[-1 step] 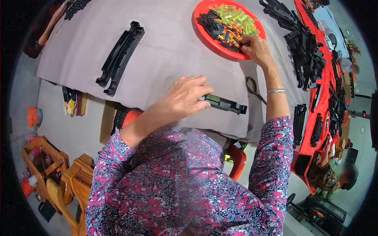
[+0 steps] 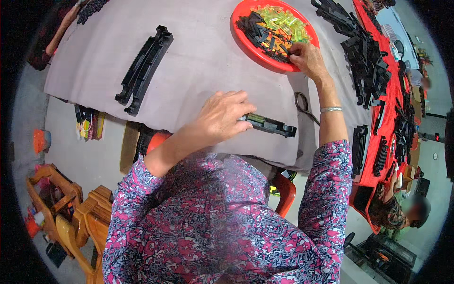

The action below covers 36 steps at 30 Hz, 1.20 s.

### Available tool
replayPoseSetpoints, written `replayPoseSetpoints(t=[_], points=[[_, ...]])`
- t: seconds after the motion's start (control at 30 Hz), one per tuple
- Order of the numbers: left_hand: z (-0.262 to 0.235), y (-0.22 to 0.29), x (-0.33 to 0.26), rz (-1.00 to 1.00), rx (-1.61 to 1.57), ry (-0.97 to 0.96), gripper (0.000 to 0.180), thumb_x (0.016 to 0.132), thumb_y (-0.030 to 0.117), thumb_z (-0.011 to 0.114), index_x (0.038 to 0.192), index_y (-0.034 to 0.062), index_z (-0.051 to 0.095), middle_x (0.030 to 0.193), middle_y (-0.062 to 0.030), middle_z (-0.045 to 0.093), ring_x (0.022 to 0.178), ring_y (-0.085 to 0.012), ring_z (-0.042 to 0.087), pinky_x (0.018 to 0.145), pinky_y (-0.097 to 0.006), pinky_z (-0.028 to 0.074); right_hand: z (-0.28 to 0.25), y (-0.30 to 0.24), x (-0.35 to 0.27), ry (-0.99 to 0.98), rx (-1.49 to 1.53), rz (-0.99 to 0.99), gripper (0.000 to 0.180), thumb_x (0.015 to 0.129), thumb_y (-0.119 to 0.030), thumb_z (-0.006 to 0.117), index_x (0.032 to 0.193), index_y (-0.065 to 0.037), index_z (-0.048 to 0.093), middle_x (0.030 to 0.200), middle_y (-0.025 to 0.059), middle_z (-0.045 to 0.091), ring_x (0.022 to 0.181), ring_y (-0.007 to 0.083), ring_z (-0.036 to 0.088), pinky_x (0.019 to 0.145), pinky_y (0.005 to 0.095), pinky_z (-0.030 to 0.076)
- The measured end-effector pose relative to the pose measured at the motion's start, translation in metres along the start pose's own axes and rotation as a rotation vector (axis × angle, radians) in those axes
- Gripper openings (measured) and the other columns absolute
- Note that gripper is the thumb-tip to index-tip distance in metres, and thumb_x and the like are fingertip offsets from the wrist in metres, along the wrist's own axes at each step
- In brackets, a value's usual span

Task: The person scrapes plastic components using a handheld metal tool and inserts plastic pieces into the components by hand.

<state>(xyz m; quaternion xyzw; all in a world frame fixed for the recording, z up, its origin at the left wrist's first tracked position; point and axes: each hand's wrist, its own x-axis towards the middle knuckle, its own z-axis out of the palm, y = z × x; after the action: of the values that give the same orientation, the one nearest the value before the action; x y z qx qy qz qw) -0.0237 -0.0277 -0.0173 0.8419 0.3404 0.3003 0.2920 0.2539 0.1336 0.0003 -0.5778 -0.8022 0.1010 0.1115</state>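
— What do we see, biggest first?

— We see the grey table point(image 2: 203, 57), then the red plate point(image 2: 246, 40) of small parts at its far side.

— And the hands?

— Our left hand point(image 2: 222, 116) lies curled over the black bar point(image 2: 272, 125), pinning its near end. Our right hand point(image 2: 307, 59) pinches small pieces at the plate's rim, well apart from the bar.

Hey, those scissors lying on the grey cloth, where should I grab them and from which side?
Take the scissors by the dark finger loops at their far end, coming from above with the right hand, which is nearest. They lie flat and apart from the black strip, loops pointing toward the red plate.
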Motion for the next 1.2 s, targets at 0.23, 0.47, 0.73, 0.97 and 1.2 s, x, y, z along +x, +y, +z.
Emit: replayPoseSetpoints(t=[0.23, 0.47, 0.73, 0.97, 1.2], points=[[0.001, -0.002, 0.001, 0.01, -0.019, 0.017, 0.03, 0.073, 0.017, 0.075, 0.099, 0.0042, 0.068, 0.088, -0.0096, 0.058, 0.084, -0.0294, 0.059, 0.072, -0.043, 0.044, 0.005, -0.001, 0.004, 0.034, -0.011, 0.067, 0.025, 0.072, -0.021, 0.068, 0.092, -0.007, 0.075, 0.081, 0.018, 0.071, 0.079, 0.0332, 0.07, 0.074, 0.042, 0.054], [-0.007, 0.001, 0.004, -0.052, -0.13, 0.017, 0.038, 0.075, 0.019, 0.076, 0.107, 0.0003, 0.065, 0.092, -0.0122, 0.059, 0.086, -0.0292, 0.061, 0.074, -0.04, 0.048, 0.006, -0.011, -0.002, 0.118, 0.066, 0.142, 0.025, 0.071, -0.023, 0.068, 0.087, -0.005, 0.074, 0.079, 0.0169, 0.071, 0.073, 0.0308, 0.07, 0.073, 0.0394, 0.055], [-0.026, -0.009, 0.04, -0.34, -0.506, 0.267, 0.046, 0.091, 0.019, 0.067, 0.131, -0.0003, 0.055, 0.105, -0.0061, 0.066, 0.088, -0.0125, 0.061, 0.076, -0.029, 0.05, -0.017, -0.049, -0.034, 0.279, 0.303, 0.024, 0.021, 0.071, -0.016, 0.069, 0.085, 0.0, 0.069, 0.075, 0.0129, 0.069, 0.069, 0.0262, 0.067, 0.067, 0.0346, 0.054], [-0.042, -0.001, 0.061, -0.3, -0.588, 0.207, 0.039, 0.091, 0.021, 0.069, 0.125, 0.0037, 0.062, 0.091, -0.0006, 0.068, 0.079, -0.0049, 0.057, 0.065, -0.021, 0.045, -0.029, -0.106, -0.079, 0.384, 0.13, -0.393, 0.017, 0.068, -0.004, 0.07, 0.084, -0.005, 0.064, 0.072, 0.0045, 0.062, 0.068, 0.0222, 0.062, 0.067, 0.0352, 0.046], [-0.024, 0.007, 0.049, -0.231, -0.461, 0.252, 0.019, 0.089, 0.012, 0.069, 0.104, 0.0014, 0.072, 0.081, 0.0001, 0.069, 0.073, -0.0064, 0.062, 0.062, -0.024, 0.049, -0.016, -0.113, -0.111, 0.411, 0.443, -0.235, 0.021, 0.077, -0.008, 0.071, 0.097, -0.006, 0.067, 0.08, 0.0022, 0.065, 0.065, 0.0134, 0.058, 0.062, 0.0288, 0.048]])
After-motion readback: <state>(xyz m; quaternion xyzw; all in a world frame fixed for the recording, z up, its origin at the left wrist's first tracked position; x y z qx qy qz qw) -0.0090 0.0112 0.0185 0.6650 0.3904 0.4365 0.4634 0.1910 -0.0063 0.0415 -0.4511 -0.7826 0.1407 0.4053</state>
